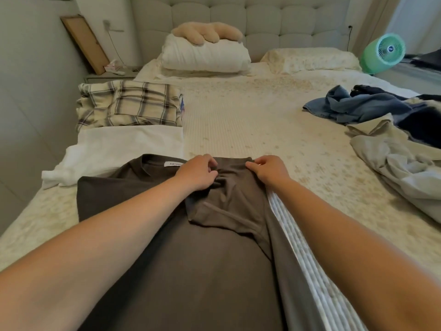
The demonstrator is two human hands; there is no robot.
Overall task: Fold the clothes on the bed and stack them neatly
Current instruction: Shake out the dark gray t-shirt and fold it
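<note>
Brown T-shirt (167,247): spread flat on the bed (250,120) at 6 o'clock, collar away from the person, right sleeve folded inward over the body
Left hand (198,172): at the shoulder line just right of the collar, fingers curled, pinching the bunched fabric
Right hand (268,169): just beside it at 1 o'clock, fingers curled, gripping the folded shoulder edge
White garment (119,149): folded, at 10 o'clock, touching the shirt's collar side
Plaid garment (128,106): folded, beyond the white one
Unfolded heap (386,130): denim and pale clothes, at 2 o'clock, well apart
Pillows (205,56): far end, 12 o'clock
</note>
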